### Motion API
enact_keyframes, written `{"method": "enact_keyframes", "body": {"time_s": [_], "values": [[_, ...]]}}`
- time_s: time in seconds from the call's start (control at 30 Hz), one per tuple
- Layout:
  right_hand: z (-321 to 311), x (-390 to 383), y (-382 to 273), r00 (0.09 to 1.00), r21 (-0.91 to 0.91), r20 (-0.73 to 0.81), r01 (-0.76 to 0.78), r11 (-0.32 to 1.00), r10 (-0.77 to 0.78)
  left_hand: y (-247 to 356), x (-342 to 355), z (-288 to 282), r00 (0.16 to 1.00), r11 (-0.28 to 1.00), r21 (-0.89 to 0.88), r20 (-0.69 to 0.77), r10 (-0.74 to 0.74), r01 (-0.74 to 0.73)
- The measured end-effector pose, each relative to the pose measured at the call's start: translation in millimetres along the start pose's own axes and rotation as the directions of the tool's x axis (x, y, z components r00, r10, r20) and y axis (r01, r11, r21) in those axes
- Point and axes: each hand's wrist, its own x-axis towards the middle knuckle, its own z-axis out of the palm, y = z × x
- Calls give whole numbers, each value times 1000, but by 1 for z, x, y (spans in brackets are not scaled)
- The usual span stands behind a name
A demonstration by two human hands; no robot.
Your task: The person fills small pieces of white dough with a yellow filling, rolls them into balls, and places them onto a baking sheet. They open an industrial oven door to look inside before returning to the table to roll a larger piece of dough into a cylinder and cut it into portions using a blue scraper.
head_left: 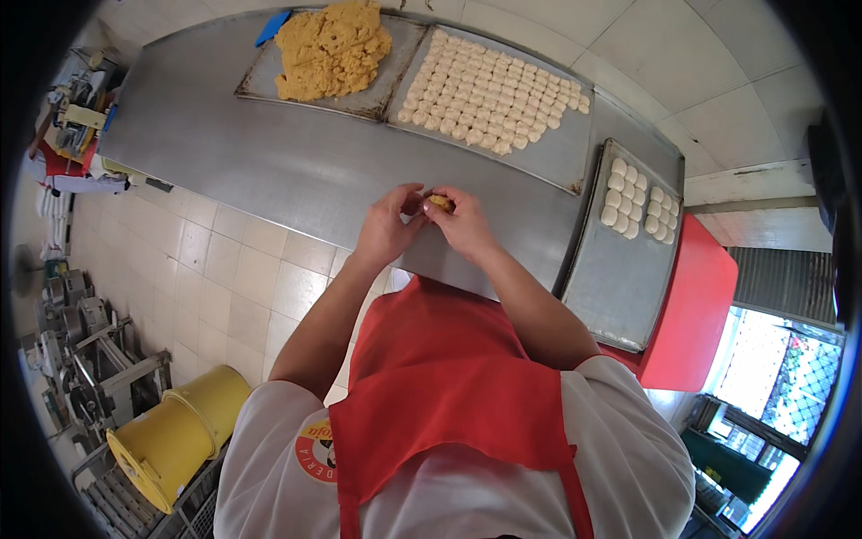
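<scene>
Just above the near edge of the steel table, my right hand (462,223) is closed around a small dough piece with yellow filling (439,203) showing on top. My left hand (388,220) meets it from the other side, fingers and thumb curled against the same piece. The dough is mostly hidden by my fingers. Beyond my hands, a tray (561,166) bears many small pale dough balls (489,90) in close rows. A big mound of yellow filling (332,49) sits on another tray (260,83) to its left.
A blue scraper (272,29) leans by the mound. On the right, a baking tray (611,287) holds smooth, rounded dough balls (624,198) beside a red surface (705,278). Yellow buckets (171,440) and metal machinery (90,332) stand lower left. Another person (76,166) is at far left.
</scene>
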Motion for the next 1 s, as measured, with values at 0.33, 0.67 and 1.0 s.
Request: {"method": "enact_keyframes", "body": {"time_s": [0.33, 0.67, 1.0], "values": [[-21, 15, -6, 967, 186, -230, -66, 980, 109, -56, 54, -13, 988, 989, -6, 43, 146, -145], [-37, 30, -131, 742, -470, 14, 596, 651, -670, 30, 113, 49, 846, 529, -667, 477, -236, 524], [-245, 129, 4, 869, -792, -413, -196, 578, -272, 22, 57, 93, 599, 538, -356, 702, -386, 764]]}}
